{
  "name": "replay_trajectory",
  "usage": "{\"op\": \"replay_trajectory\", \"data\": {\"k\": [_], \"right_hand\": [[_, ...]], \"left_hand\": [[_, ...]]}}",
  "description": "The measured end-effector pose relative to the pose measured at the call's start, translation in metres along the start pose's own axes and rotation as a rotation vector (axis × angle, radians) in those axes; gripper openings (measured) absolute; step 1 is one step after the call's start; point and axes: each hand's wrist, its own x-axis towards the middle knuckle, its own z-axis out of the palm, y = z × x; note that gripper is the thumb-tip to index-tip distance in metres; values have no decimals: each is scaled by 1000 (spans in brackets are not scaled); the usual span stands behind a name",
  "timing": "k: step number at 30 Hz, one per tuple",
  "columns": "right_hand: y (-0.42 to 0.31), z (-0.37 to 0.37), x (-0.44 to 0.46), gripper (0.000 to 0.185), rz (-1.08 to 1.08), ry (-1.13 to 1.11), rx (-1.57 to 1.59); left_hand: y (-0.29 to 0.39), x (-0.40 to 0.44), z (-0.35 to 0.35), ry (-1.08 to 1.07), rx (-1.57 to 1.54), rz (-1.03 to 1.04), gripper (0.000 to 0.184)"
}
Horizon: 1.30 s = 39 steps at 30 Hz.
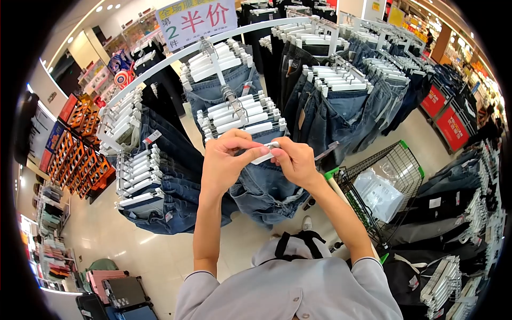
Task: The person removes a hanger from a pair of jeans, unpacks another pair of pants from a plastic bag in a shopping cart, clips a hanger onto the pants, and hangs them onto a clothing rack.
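Observation:
My left hand (230, 160) is closed, with thumb and fingertips pinching a white hanger (262, 159) in front of the rack. From the other side my right hand (294, 161) grips its right part between thumb and bent fingers. Fingers cover much of the hanger, so its clasp is hard to make out. Directly below both hands hang blue jeans (266, 186). Just beyond the fingertips, a row of white hangers (242, 114) with more jeans sits on a metal rack arm (226, 88).
A black wire shopping cart (368, 213) with green corners stands at the right, holding a clear plastic package (380, 194). Dark jeans (173, 184) hang at the left. More trousers (437, 234) line the right side. Suitcases (125, 290) stand at lower left. A sale sign (197, 24) tops the rack.

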Motion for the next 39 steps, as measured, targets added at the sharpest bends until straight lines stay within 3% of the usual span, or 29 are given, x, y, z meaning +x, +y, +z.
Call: {"op": "replay_trajectory", "data": {"k": [4, 6, 11, 15, 18, 23, 25, 27, 29, 31, 34, 36, 37, 38, 39], "right_hand": [[-1, 3, -2, 17, 32, 3, 66], [0, 4, -3, 19, 168, -105, 188], [-8, 1, 1, 21, 232, -84, 201], [-17, -5, 3, 21, 70, -60, 76], [-20, -3, 4, 21, 95, -44, 73], [-20, -12, 4, 21, 177, -127, 28], [-15, -12, 6, 25, -71, 44, -68], [-18, -31, -1, 30, -1, 133, -73], [-10, -59, -26, 21, 184, 52, 10], [1, -88, -51, 36, 562, -277, 209], [43, -105, -69, 41, 919, -709, -158], [103, -94, -104, 46, 868, -664, -498], [123, -79, -114, 60, 404, -338, -241], [120, -71, -109, 72, 462, -315, -134], [107, -59, -96, 72, 649, -318, -222]], "left_hand": [[6, -3, 2, 46, 165, 99, 13], [9, -3, 2, 43, 224, 70, 13], [-4, 4, -6, -40, 32, 73, 22], [-1, 2, -8, -122, 103, 43, 41], [8, 2, -12, -275, 347, 186, 37], [15, 0, -4, -223, 498, 170, 27], [13, -1, -5, -177, 450, 186, 24], [14, -3, -11, -105, 419, 160, 24], [16, -6, -20, -31, 391, 117, 23], [17, -9, -26, -6, 371, 121, 22], [19, -13, -27, 15, 292, 75, 20], [15, -11, -22, 45, 249, 123, 20], [17, -10, -19, 30, 242, 132, 20], [18, -11, -18, 39, 210, 111, 20], [19, -11, -16, 52, 179, 86, 19]]}}
